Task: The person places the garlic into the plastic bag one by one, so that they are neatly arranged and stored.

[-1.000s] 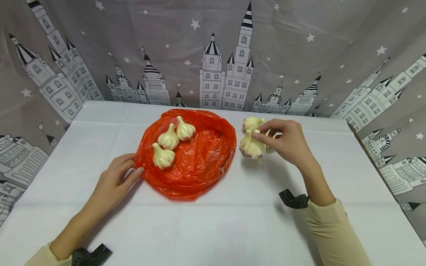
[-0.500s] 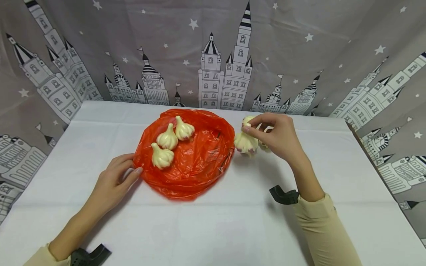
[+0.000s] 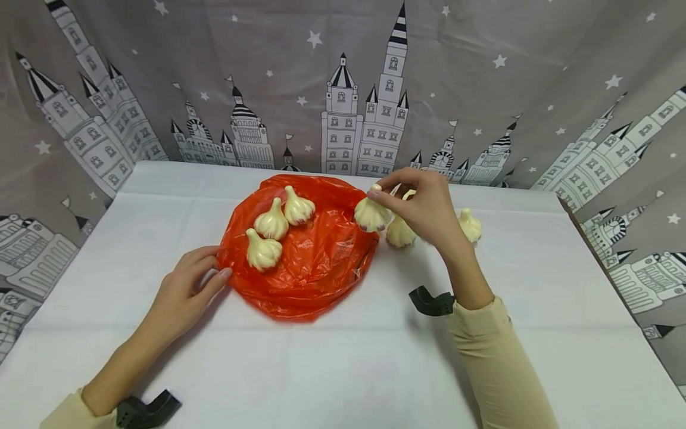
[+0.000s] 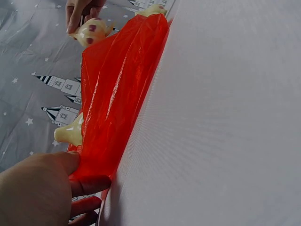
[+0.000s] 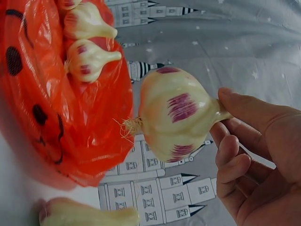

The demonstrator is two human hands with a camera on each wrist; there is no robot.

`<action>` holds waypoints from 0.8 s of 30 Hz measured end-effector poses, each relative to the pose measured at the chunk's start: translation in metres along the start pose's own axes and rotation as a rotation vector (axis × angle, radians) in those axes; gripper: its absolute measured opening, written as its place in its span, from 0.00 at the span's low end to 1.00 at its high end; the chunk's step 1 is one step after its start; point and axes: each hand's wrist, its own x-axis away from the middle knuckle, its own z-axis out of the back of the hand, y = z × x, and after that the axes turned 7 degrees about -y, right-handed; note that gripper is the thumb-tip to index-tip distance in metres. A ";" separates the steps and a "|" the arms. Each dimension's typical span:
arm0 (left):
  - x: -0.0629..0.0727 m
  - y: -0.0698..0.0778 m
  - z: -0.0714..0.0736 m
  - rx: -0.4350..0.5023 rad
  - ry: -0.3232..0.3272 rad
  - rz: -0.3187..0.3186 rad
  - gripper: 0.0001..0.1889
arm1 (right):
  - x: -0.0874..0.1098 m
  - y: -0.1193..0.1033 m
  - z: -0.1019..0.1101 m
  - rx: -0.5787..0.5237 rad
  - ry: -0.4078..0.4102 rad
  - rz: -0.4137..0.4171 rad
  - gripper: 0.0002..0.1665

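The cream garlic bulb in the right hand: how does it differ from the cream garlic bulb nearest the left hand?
The held bulb is pinched by its stem in the right hand; the bagged bulb rests in the red plastic bag, untouched by either hand. In the head view, the held bulb's stem points up, while the bagged bulb's leans left. Both are cream-coloured, with rounded bodies.

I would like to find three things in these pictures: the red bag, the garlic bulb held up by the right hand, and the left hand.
Red bag (image 3: 332, 256): head view, on a bare part of its inside.
Held garlic bulb (image 5: 175, 115): right wrist view, mid-body.
Left hand (image 3: 181, 292): head view, middle of the hand.
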 end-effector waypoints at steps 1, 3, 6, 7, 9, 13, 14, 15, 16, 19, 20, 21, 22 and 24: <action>0.000 0.000 0.000 0.003 0.001 -0.004 0.07 | -0.002 -0.001 -0.001 0.002 0.003 -0.001 0.09; -0.001 -0.001 0.000 0.010 0.001 -0.010 0.07 | -0.005 -0.002 -0.004 0.006 0.009 0.001 0.09; -0.001 -0.001 -0.001 0.003 -0.006 0.004 0.08 | -0.010 -0.004 -0.008 0.019 0.014 0.008 0.09; -0.001 -0.001 -0.001 0.000 -0.008 0.010 0.08 | -0.012 -0.004 -0.009 0.027 0.015 0.010 0.09; 0.000 -0.001 -0.001 -0.003 -0.010 0.017 0.08 | -0.016 -0.006 -0.012 0.032 0.017 0.013 0.09; 0.000 0.000 0.000 0.006 -0.004 0.006 0.07 | -0.024 -0.008 -0.017 0.039 0.015 0.008 0.10; 0.000 0.000 0.001 0.009 -0.003 0.002 0.07 | -0.026 -0.009 -0.019 0.038 0.014 0.006 0.10; 0.000 0.000 0.001 0.011 -0.002 0.000 0.07 | -0.028 -0.010 -0.020 0.040 0.011 0.004 0.11; -0.001 0.000 0.001 0.010 0.000 -0.004 0.06 | -0.030 -0.011 -0.022 0.044 0.008 0.001 0.11; -0.001 0.000 0.000 0.009 0.002 -0.007 0.06 | -0.037 -0.012 -0.028 0.045 0.003 0.000 0.11; -0.001 0.000 0.000 0.008 0.002 -0.006 0.06 | -0.038 -0.013 -0.030 0.047 0.001 0.001 0.11; -0.001 0.000 0.000 0.005 0.002 -0.004 0.06 | -0.040 -0.013 -0.032 0.049 -0.001 0.001 0.11; -0.001 0.000 0.000 0.005 0.002 -0.004 0.06 | -0.042 -0.013 -0.034 0.052 -0.004 0.002 0.10; 0.000 0.000 -0.001 0.000 0.002 0.001 0.06 | -0.045 -0.015 -0.037 0.057 -0.012 0.002 0.10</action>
